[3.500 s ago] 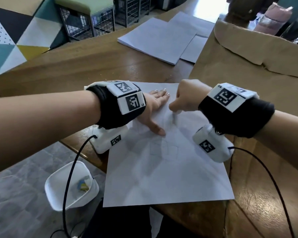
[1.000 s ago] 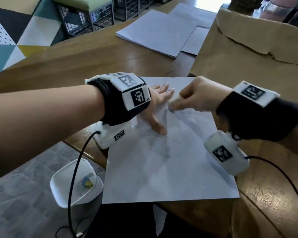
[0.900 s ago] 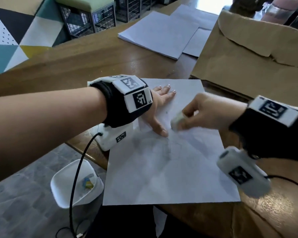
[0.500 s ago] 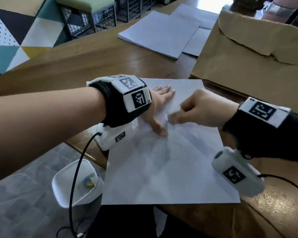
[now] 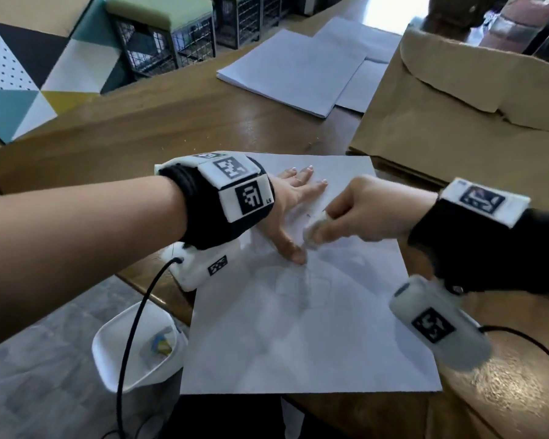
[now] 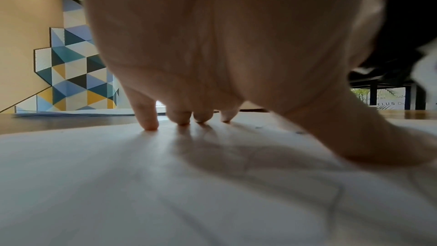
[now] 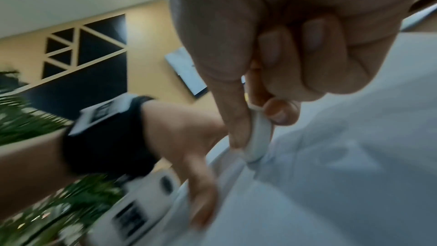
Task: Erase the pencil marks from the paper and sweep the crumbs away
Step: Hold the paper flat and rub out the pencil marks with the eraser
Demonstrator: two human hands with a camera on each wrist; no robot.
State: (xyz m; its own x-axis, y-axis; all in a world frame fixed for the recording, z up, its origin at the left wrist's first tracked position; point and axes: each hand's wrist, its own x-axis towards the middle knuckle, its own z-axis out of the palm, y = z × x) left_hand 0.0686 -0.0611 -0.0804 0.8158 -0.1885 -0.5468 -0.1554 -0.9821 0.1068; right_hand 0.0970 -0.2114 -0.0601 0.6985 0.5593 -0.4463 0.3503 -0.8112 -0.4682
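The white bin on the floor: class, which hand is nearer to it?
Left. The left hand lies flat on the paper's bin-side half; the right hand rubs farther from the bin.

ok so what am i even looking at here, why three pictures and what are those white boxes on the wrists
No robot here: a person works with bare hands, wearing a camera on the head and one on each wrist. The white boxes are the wrist cameras. The big picture looks down from the head; the other two look along each hand. The left hand presses flat on a sheet of paper on a wooden table. The right hand pinches a white eraser against faint pencil marks. Spare sheets and a brown envelope lie behind.
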